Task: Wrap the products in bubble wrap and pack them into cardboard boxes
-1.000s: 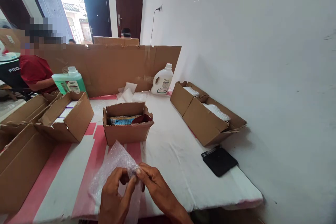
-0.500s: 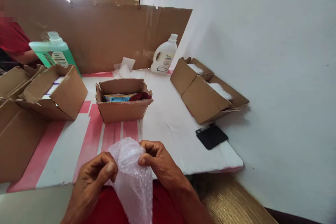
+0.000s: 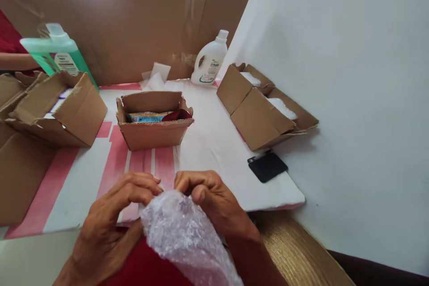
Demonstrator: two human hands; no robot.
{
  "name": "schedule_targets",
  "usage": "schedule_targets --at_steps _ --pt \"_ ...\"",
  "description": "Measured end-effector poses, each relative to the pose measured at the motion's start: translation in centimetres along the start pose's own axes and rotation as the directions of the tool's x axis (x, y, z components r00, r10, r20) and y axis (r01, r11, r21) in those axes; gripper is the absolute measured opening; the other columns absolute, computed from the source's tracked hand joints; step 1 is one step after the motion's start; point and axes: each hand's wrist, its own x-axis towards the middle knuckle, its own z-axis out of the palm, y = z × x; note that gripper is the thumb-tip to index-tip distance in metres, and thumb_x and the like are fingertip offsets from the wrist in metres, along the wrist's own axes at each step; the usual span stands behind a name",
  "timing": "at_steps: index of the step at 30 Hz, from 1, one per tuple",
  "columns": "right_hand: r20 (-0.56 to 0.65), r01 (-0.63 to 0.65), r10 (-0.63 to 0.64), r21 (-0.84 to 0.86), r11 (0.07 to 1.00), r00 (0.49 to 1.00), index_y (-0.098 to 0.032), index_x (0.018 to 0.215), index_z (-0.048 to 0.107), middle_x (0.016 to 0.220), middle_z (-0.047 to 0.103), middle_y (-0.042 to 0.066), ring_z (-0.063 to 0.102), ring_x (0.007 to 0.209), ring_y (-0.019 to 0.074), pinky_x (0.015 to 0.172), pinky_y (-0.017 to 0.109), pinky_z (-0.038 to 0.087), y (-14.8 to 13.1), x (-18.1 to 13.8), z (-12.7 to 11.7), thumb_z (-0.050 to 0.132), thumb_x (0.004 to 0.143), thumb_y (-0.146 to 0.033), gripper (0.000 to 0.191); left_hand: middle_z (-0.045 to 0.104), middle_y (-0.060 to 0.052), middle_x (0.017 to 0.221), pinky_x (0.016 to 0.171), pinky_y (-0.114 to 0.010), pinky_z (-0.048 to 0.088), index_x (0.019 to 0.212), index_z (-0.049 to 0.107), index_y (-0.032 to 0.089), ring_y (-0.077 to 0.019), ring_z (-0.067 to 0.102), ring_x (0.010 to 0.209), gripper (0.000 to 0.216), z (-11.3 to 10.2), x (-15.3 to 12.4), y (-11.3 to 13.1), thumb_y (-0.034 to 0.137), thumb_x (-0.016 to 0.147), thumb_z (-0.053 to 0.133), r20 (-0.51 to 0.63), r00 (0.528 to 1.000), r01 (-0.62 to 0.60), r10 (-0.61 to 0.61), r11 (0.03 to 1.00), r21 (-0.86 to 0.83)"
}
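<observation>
Hands, left hand (image 3: 110, 219) and right hand (image 3: 211, 201), pinch bubble wrap (image 3: 184, 237) over the table (image 3: 214, 152) edge.

The bubble wrap (image 3: 187, 237) is a clear, whitish sheet, crumpled into a loose bunch. Its top edge is pinched between the left grip (image 3: 110, 223) and right grip (image 3: 214, 201). The rest hangs below the near edge of the table (image 3: 214, 152).

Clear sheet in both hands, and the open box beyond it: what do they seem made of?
The sheet looks like thin plastic bubble wrap: translucent, glossy, dotted with small bubbles. The open box looks like plain brown cardboard, probably corrugated: matte, with bent flaps.
</observation>
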Motion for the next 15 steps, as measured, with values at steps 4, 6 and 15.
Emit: schedule_targets --at_steps 4,6,15 --pt "-0.171 0.232 -0.313 -0.375 0.897 0.934 -0.024 0.087 0.071 0.082 0.061 0.0 0.056 0.075 0.015 0.068 0.029 0.047 -2.9 -1.8 -0.3 0.077 0.084 -0.052 0.028 0.067 -0.004 0.096 0.083 -0.031 0.057 0.099 0.059 0.025 -0.0209 0.065 0.102 0.019 -0.3 -0.7 -0.4 0.01 0.088 0.061 -0.056 0.997 0.054 -0.054 0.999 -0.008" --pt "-0.101 0.32 -0.432 -0.526 0.788 0.896 -0.028 0.094 0.073 0.089 0.064 0.002 0.06 0.083 0.0175 0.071 0.031 0.051 -4.4 -2.6 -0.2 0.078 0.087 -0.037 0.013 0.065 -0.003 0.091 0.08 -0.03 0.057 0.097 0.058 0.025 -0.0202 0.064 0.098 0.02 -0.5 -0.9 -0.3 0.008 0.086 0.062 -0.058 0.998 0.031 -0.029 0.999 0.04" --pt "0.206 0.422 -0.44 -0.77 0.478 0.874 -0.024 0.111 0.072 0.097 0.067 0.005 0.061 0.091 0.0178 0.084 0.033 0.054 -4.0 -1.9 1.3 0.067 0.096 -0.021 0.016 0.067 -0.003 0.088 0.076 -0.026 0.057 0.095 0.06 0.025 -0.0182 0.067 0.093 0.021 -0.5 -0.5 1.1 0.007 0.086 0.06 -0.028 0.999 -0.031 0.035 0.992 0.122"
